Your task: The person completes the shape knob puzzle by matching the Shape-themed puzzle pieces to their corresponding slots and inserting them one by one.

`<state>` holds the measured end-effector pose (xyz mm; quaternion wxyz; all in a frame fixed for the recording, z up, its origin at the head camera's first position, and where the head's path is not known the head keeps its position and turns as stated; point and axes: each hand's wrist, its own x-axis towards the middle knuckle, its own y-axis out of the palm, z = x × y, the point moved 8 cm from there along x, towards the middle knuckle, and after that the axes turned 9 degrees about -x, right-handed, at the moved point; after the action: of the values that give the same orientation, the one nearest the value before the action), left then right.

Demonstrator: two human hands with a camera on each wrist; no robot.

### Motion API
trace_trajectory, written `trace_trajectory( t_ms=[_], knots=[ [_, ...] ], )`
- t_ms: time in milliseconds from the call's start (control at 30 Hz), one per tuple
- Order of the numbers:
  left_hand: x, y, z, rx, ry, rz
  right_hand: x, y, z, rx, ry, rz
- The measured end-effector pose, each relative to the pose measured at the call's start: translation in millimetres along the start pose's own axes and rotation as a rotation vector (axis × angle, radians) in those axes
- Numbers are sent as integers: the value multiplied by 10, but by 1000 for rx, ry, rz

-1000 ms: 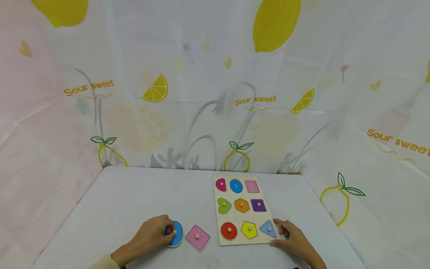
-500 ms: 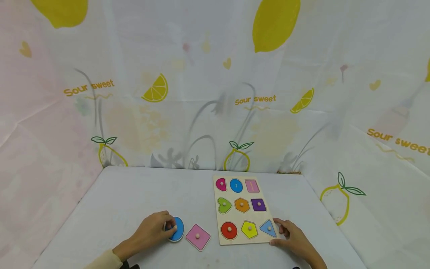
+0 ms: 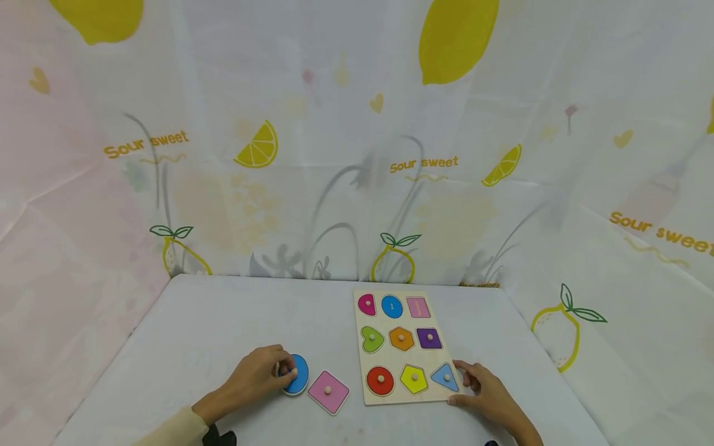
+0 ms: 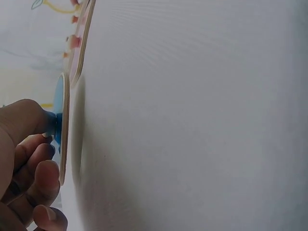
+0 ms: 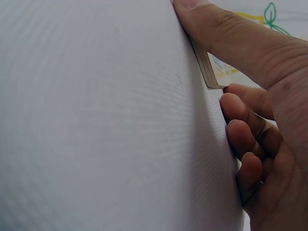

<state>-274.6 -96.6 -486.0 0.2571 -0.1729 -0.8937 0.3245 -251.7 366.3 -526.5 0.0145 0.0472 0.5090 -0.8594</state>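
Observation:
My left hand [image 3: 253, 376] pinches the knob of a blue oval puzzle piece [image 3: 299, 373]. In the left wrist view, the oval piece [image 4: 65, 139] stands slightly off the white table, with a shadow beside it. A pink four-sided puzzle piece [image 3: 336, 396] with a wooden knob lies to its right on the table. The wooden puzzle board [image 3: 398, 357] has a blue oval recess [image 3: 392, 306] and a pink recess [image 3: 418, 308] in its far row. My right hand [image 3: 488, 399] holds the board's near right corner between thumb and index finger; its other fingers are curled.
Other knobbed shapes sit in the board, among them a red circle [image 3: 380, 381], a green heart [image 3: 372, 339] and a yellow pentagon [image 3: 413, 379]. White table surface [image 3: 234, 316] spreads left of the board. A lemon-printed cloth [image 3: 312, 204] hangs behind and at both sides.
My left hand has moved away from me and slightly right with the blue oval piece. The right hand, the board and the pink piece have stayed in place.

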Motion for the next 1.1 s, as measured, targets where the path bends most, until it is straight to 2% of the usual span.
trace_trajectory(
  t_ms=[300, 567, 867, 1100],
  knots=[
    [75, 34, -4, -19, 26, -20, 5, -5, -6, -14, 14, -5],
    [164, 94, 48, -21, 0, 9, 5, -7, 10, -11, -6, 1],
    [220, 128, 98, -17, -7, 0, 7, -2, 9, -9, -30, 6],
    [277, 162, 114, -18, -9, -2, -4, -3, 4, -3, -15, 2]
  ],
)
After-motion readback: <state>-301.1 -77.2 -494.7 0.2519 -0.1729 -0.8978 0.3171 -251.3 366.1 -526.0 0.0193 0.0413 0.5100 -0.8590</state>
